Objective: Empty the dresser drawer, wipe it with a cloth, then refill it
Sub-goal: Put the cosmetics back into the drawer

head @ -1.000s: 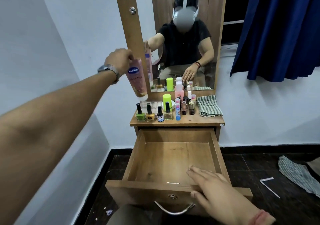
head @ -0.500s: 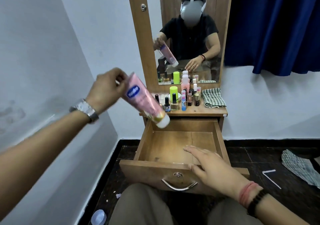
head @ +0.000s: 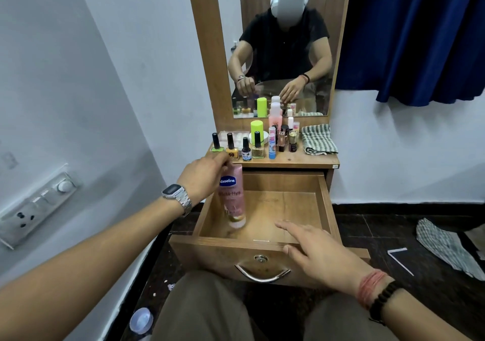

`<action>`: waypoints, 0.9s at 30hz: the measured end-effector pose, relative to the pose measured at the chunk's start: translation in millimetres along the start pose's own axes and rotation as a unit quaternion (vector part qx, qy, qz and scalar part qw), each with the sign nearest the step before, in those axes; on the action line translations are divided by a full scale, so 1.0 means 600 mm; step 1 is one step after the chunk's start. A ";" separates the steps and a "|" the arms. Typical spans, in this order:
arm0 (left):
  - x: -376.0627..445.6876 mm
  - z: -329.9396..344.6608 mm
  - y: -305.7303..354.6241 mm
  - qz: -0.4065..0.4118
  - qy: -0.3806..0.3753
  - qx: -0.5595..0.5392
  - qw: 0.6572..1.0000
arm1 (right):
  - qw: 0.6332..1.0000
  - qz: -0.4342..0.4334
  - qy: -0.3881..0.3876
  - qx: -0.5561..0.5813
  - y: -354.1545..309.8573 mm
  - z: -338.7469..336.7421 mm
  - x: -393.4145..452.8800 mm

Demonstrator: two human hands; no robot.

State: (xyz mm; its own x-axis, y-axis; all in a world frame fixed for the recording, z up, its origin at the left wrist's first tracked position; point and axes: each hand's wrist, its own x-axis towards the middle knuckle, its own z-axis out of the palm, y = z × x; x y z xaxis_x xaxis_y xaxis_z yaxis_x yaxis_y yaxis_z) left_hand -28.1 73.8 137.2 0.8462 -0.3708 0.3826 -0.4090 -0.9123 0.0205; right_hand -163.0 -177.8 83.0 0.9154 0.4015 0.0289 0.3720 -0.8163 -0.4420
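The wooden dresser drawer [head: 325, 199] stands pulled out, its floor bare apart from the tube. My left hand [head: 203, 174] grips the crimped top of a pink Vaseline lotion tube [head: 232, 196], which stands cap-down in the drawer's left front part with its cap at or just above the floor. My right hand [head: 315, 251] rests with straight fingers on the drawer's front rim at the right. On the dresser top [head: 301, 160] stand several nail polish bottles [head: 231, 145], a neon green bottle [head: 256, 131] and small cosmetics. A folded checked cloth [head: 318, 139] lies at its right end.
A mirror [head: 282, 44] rises behind the dresser top. The white wall with a switch panel [head: 36, 204] is close on the left. A blue curtain [head: 420, 33] hangs at the right. On the dark floor lie another checked cloth [head: 446, 246], a white strip [head: 400, 259] and a round lid [head: 141, 319].
My left hand has brought the lotion tube down from beside the mirror frame into the drawer and turned it upright, cap down. My right hand has stayed on the drawer's front rim.
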 end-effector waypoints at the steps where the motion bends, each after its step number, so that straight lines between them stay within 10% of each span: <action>1: -0.009 0.003 0.000 0.033 0.013 0.020 0.999 | 1.000 0.000 0.000 -0.001 0.001 0.000 0.000; 8: -0.086 0.010 -0.007 0.249 -0.068 0.108 0.960 | 1.000 -0.005 -0.017 -0.004 -0.007 0.004 0.002; 13: -0.082 0.043 -0.013 0.223 -0.248 0.106 0.937 | 1.000 -0.010 -0.023 -0.001 -0.014 0.005 0.001; 27: -0.050 0.121 0.015 0.279 -0.343 0.174 0.880 | 0.998 -0.025 -0.049 -0.003 -0.005 0.009 -0.001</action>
State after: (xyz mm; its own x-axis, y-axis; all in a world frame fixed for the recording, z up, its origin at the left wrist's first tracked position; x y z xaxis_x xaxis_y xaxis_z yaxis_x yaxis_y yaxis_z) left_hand -32.4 64.0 58.9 0.6033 -0.6866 -0.4058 -0.7974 -0.5092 -0.3239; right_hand -165.6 -173.3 79.4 0.8760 0.4809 -0.0364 0.4188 -0.7960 -0.4370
